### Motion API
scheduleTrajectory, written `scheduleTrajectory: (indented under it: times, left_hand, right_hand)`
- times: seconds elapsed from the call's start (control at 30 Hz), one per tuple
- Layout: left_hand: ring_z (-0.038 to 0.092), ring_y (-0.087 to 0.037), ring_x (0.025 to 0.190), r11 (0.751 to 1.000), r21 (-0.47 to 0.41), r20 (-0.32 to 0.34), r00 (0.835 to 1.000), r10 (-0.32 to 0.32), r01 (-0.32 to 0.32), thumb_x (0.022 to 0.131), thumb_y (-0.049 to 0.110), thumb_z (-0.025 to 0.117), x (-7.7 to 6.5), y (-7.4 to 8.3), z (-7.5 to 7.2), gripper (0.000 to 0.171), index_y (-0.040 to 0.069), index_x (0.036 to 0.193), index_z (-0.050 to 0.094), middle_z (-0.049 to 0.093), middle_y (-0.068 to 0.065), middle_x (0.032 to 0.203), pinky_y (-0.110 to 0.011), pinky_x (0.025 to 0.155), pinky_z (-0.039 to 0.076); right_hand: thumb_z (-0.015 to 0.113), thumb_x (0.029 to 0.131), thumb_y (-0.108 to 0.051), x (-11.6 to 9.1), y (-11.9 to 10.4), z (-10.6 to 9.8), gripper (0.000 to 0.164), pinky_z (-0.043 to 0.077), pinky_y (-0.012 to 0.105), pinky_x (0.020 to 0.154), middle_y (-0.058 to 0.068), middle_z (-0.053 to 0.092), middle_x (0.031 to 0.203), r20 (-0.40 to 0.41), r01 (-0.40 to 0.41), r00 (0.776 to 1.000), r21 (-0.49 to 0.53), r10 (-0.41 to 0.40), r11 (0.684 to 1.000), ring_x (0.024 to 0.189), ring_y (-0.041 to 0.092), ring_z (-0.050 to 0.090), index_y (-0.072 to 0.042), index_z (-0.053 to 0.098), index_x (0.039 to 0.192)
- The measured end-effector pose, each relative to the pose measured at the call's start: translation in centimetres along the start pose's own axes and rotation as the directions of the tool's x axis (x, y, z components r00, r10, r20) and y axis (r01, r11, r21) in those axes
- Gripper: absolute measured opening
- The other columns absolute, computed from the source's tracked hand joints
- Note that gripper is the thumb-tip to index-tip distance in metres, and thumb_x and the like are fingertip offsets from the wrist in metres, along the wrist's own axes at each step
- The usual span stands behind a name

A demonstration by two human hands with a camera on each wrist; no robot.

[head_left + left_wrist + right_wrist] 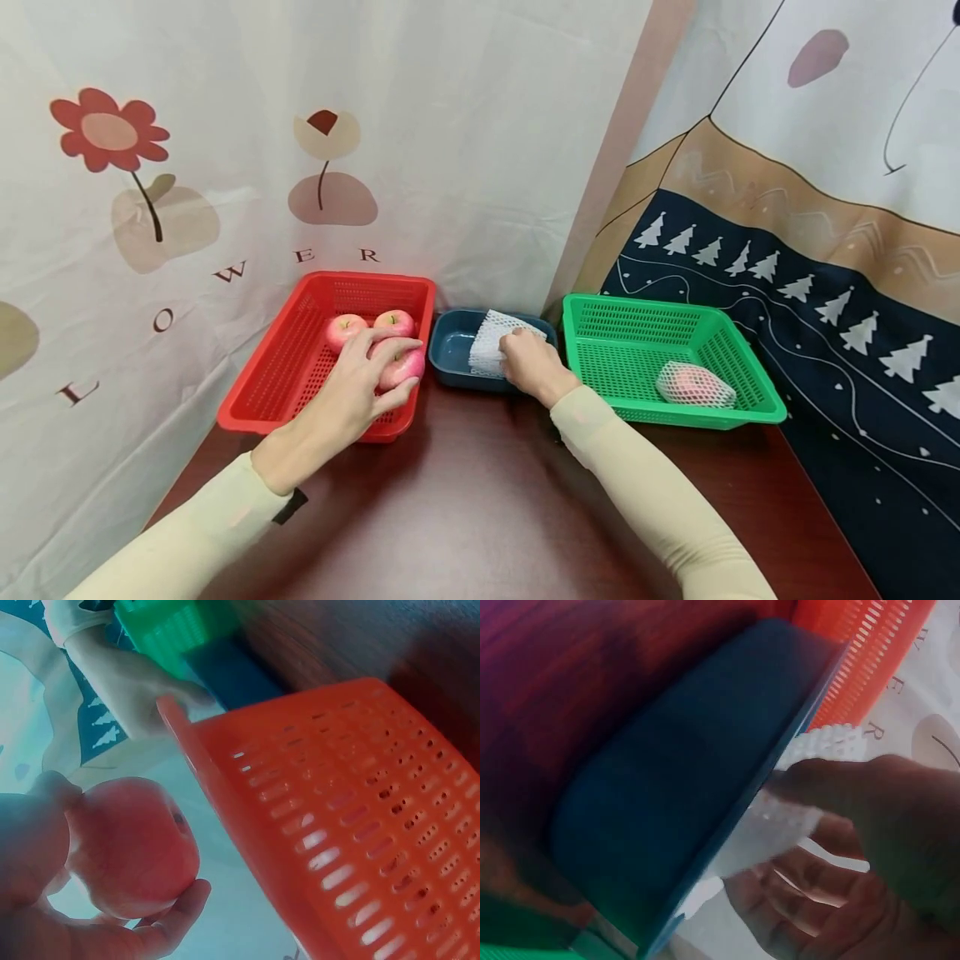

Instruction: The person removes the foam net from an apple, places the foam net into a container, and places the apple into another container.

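At the red basket's right side, my left hand (352,383) grips a pink-red apple (403,369), with the fingers over it and the thumb underneath. The left wrist view shows this apple (135,844) held above the basket rim. Two more apples, one of them this apple (346,331), lie in the red basket just behind the hand. My right hand (534,363) reaches to the small dark-blue tray and pinches a white foam fruit net (491,340). Seen from the right wrist, the net (832,742) sticks up past the tray's edge, between thumb and fingers.
On the left of the brown table (465,500) stands the red basket (262,375). The blue tray (450,354) sits in the middle, and a green basket (600,358) on the right holds a net-wrapped apple (693,383). A printed curtain (480,167) hangs behind them.
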State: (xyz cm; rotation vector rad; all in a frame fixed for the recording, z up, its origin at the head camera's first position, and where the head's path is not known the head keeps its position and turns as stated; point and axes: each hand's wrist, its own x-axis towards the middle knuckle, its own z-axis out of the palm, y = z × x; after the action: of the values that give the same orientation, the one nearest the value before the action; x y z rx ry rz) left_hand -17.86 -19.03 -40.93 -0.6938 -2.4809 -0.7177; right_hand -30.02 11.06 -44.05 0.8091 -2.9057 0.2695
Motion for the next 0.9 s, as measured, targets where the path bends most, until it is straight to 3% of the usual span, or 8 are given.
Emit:
scheduleTrajectory:
  times: [0.13,0.27,0.4,0.5,0.77,0.9]
  left_hand:
    - [0.062,-0.041,0.138,0.999,0.0,0.031,0.999,-0.038,0.038,0.092,0.011,0.099,0.1,-0.4,-0.5,0.07,0.01,0.155,0.069,0.062,-0.024,0.155,-0.06,0.096,0.073]
    - [0.058,-0.043,0.142,0.996,0.012,0.06,0.995,-0.084,0.083,0.093,0.012,0.098,0.4,-0.7,-1.1,0.073,0.013,0.159,0.066,0.06,-0.025,0.157,-0.062,0.095,0.073]
    - [0.054,-0.043,0.146,0.992,0.017,0.103,0.987,-0.127,0.126,0.096,0.016,0.096,0.6,-1.0,-1.7,0.074,0.018,0.163,0.063,0.057,-0.025,0.158,-0.064,0.095,0.072]
    - [0.053,-0.042,0.147,0.99,0.017,0.122,0.982,-0.143,0.142,0.097,0.017,0.095,0.7,-1.4,-2.0,0.074,0.018,0.164,0.063,0.055,-0.025,0.157,-0.064,0.096,0.072]
    - [0.053,-0.044,0.143,0.984,0.018,0.164,0.97,-0.179,0.179,0.097,0.022,0.095,1.0,-2.4,-2.6,0.074,0.019,0.163,0.062,0.055,-0.026,0.155,-0.061,0.094,0.072]
    - [0.054,-0.047,0.143,0.978,0.058,0.191,0.959,-0.209,0.201,0.101,0.025,0.091,1.5,-2.9,-2.7,0.067,0.013,0.16,0.062,0.056,-0.028,0.155,-0.063,0.098,0.071]
  right_hand:
    - [0.079,0.112,-0.026,-0.1,-0.2,0.3,0.023,0.069,0.047,0.087,0.016,0.085,0.105,0.048,-0.003,0.999,0.057,0.0,0.998,0.097,0.032,0.082,-0.004,0.084,0.106]
    - [0.071,0.118,-0.038,-0.2,-0.5,0.4,0.035,0.069,0.049,0.1,0.014,0.087,0.112,0.08,-0.026,0.997,0.085,0.019,0.996,0.107,0.033,0.083,-0.005,0.083,0.12]
    - [0.061,0.122,-0.041,-0.3,-0.5,0.5,0.043,0.064,0.047,0.097,0.009,0.079,0.094,0.137,-0.034,0.99,0.083,0.023,0.996,0.1,0.028,0.076,-0.011,0.081,0.098]
    - [0.058,0.123,-0.042,-0.4,-0.5,0.7,0.05,0.062,0.045,0.096,0.007,0.073,0.095,0.182,-0.044,0.983,0.09,0.027,0.995,0.101,0.025,0.069,-0.014,0.08,0.089]
    - [0.063,0.121,-0.042,-1.0,-0.5,0.7,0.043,0.061,0.044,0.096,0.01,0.075,0.107,0.196,-0.043,0.98,0.116,0.02,0.992,0.104,0.023,0.066,-0.01,0.088,0.106]
    - [0.067,0.119,-0.04,-1.3,-0.5,0.2,0.037,0.064,0.045,0.098,0.011,0.078,0.114,0.162,-0.033,0.987,0.113,0.014,0.993,0.107,0.025,0.069,-0.009,0.087,0.12]
